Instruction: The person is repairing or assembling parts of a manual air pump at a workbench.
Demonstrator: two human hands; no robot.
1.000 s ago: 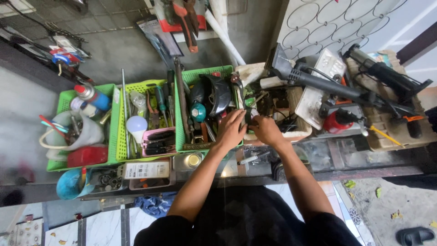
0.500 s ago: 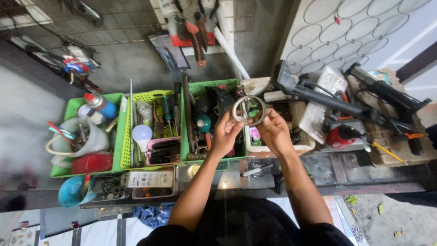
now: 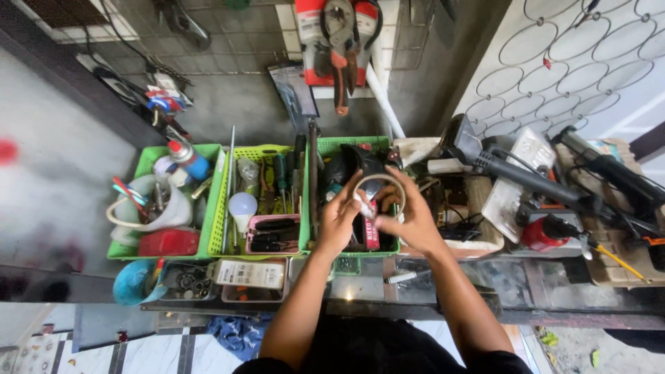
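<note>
Head view: left hand (image 3: 341, 220) and right hand (image 3: 410, 220) were both closed on a thin grey ring (image 3: 379, 185), left grip pinching its left side, right grip curled round its right side, held up above the green basket (image 3: 346, 147) at the desk's (image 3: 450, 277) middle. Two more green baskets (image 3: 258, 151) sat toward the desk's left edge with a white bulb (image 3: 242, 206), a pink tray (image 3: 273, 233) and a spray can (image 3: 185, 158); a black power tool (image 3: 499, 166) lay toward the right edge.
</note>
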